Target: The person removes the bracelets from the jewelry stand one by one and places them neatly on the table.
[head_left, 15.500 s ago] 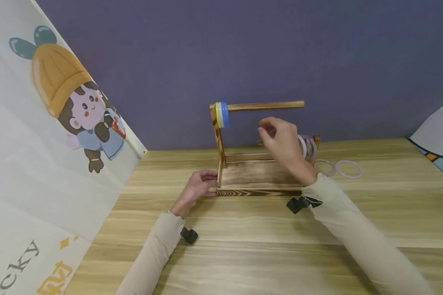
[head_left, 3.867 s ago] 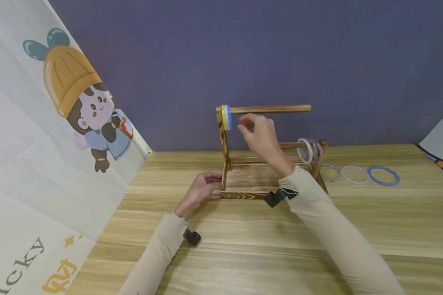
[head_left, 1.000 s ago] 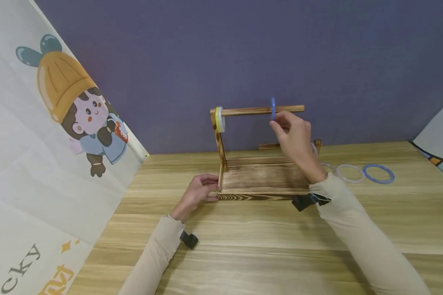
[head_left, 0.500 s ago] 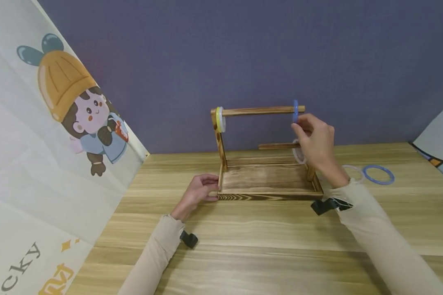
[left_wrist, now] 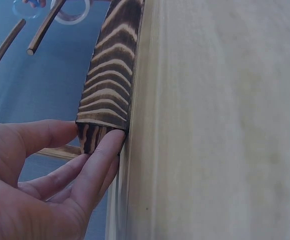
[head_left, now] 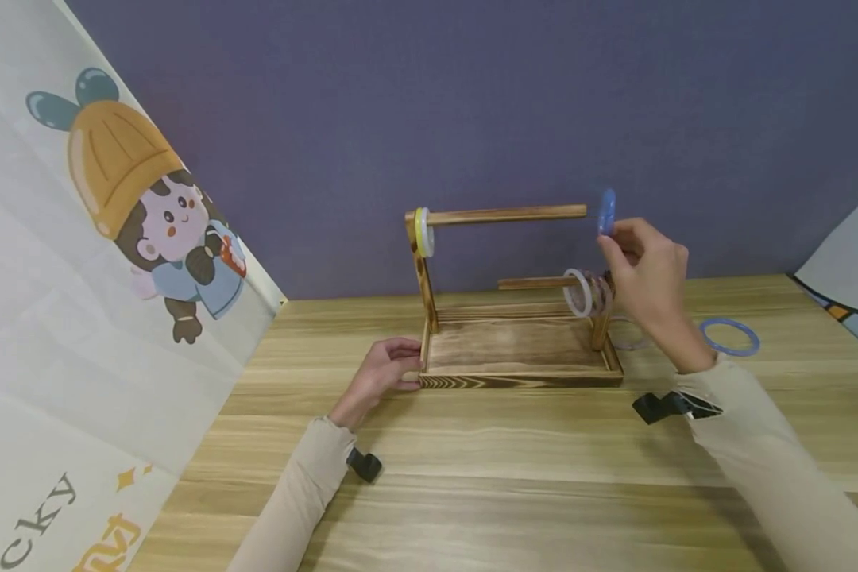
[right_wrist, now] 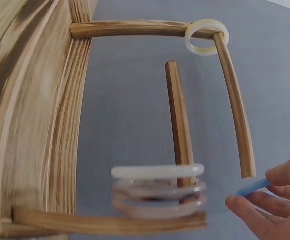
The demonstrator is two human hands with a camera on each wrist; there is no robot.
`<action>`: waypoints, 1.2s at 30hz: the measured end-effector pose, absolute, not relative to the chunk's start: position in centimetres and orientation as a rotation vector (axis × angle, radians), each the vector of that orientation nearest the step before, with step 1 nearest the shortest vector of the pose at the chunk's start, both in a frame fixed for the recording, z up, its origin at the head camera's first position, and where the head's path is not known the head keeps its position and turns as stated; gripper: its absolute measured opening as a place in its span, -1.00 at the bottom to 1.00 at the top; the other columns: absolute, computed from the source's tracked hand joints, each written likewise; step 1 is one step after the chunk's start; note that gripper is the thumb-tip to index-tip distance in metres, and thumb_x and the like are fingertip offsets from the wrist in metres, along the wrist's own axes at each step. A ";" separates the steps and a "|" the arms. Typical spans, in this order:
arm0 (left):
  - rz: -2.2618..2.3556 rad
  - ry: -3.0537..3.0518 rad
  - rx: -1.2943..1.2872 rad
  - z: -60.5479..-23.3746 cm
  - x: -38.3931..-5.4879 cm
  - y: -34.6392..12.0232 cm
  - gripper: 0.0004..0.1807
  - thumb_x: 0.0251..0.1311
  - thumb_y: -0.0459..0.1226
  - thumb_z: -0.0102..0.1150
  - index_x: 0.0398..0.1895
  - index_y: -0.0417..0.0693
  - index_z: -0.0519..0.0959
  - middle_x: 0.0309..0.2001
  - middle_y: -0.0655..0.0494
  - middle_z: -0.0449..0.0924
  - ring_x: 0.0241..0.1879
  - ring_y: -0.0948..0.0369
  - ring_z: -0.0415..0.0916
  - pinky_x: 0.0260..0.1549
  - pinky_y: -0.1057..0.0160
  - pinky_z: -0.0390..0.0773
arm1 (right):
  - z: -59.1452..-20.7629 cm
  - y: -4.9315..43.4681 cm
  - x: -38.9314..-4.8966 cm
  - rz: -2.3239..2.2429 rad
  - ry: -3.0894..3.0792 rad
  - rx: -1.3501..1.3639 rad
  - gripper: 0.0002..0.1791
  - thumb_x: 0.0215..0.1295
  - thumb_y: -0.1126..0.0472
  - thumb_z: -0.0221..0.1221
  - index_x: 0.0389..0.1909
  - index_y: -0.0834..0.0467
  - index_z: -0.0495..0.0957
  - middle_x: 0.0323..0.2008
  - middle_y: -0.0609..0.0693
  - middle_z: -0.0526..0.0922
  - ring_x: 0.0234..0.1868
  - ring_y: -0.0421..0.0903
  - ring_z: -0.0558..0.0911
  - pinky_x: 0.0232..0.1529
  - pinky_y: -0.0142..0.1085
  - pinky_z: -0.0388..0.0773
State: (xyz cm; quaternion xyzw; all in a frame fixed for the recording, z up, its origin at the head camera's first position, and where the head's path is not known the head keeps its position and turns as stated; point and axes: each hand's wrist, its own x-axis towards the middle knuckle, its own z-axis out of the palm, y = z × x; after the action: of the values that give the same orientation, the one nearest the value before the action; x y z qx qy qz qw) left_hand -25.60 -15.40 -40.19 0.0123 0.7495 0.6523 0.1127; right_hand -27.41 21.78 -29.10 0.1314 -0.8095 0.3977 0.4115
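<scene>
A wooden bangle stand [head_left: 515, 380] has an upper rod [head_left: 508, 214] and a lower rod [head_left: 536, 283]. My left hand [head_left: 380, 373] holds the stand's front left corner; in the left wrist view thumb and fingers sit on either side of that end. My right hand [head_left: 651, 274] pinches a blue bangle [head_left: 606, 211], just right of the upper rod's free end. In the right wrist view this blue bangle [right_wrist: 253, 187] shows edge-on between thumb and fingers. A yellow bangle [head_left: 419, 232] and a whitish bangle [head_left: 429, 240] hang at the upper rod's left end.
On the lower rod hang a white bangle [head_left: 575, 293] and purplish bangles [head_left: 600, 295] near the right post [head_left: 600, 330]. Another blue bangle [head_left: 731, 338] lies on the table [head_left: 515, 461] at right. A pale bangle [head_left: 632, 346] lies beside the stand, partly behind my right hand.
My right hand has drawn the blue bangle rightward along the upper rod and off its free end. Earlier, another blue bangle went from that rod to the table. The left hand stays put.
</scene>
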 end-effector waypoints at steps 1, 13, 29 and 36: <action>1.916 2.198 0.032 -40.2 -25.6 -15.4 -0.58 0.27 -0.49 0.14 0.21 -0.42 0.45 0.10 -0.37 0.49 -0.01 -0.10 0.58 -0.16 -0.01 0.77 | -29.1 22.0 -27.2 0.994 -2.032 0.328 -0.78 0.35 0.32 0.24 -0.14 0.43 0.61 -0.25 0.30 0.73 -0.31 -0.77 0.42 -0.28 -0.89 0.37; 1.901 2.199 0.040 -40.3 -25.7 -15.4 -0.57 0.29 -0.48 0.14 0.22 -0.40 0.44 0.12 -0.37 0.49 0.00 -0.12 0.57 -0.14 -0.01 0.76 | -29.3 24.6 -25.3 0.929 -2.087 0.300 -0.75 0.36 0.32 0.23 -0.11 0.47 0.58 -0.27 0.38 0.71 -0.34 -0.83 0.37 -0.28 -0.93 0.30; 1.902 2.221 0.033 -40.3 -25.7 -15.6 -0.59 0.26 -0.49 0.16 0.19 -0.37 0.48 0.08 -0.29 0.53 -0.08 -0.01 0.61 -0.21 0.05 0.79 | -31.7 27.2 -23.1 0.919 -2.152 0.296 -0.74 0.38 0.37 0.16 -0.03 0.49 0.58 -0.33 0.38 0.71 -0.41 -0.83 0.39 -0.32 -0.92 0.29; 1.893 2.209 0.041 -40.2 -25.8 -15.6 -0.58 0.27 -0.48 0.16 0.20 -0.37 0.47 0.10 -0.31 0.51 -0.07 -0.01 0.61 -0.17 0.04 0.78 | -32.3 28.3 -22.4 0.881 -2.292 0.262 -0.76 0.37 0.36 0.14 -0.08 0.45 0.62 -0.41 0.33 0.72 -0.53 -0.82 0.35 -0.31 -0.69 0.27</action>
State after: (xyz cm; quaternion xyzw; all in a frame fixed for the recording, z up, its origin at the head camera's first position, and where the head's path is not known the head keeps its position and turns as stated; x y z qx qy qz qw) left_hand -25.77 -15.55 -40.23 0.0140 0.7541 0.6463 0.1159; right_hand -22.37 28.31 -32.30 0.1001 -0.8763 0.3369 0.3296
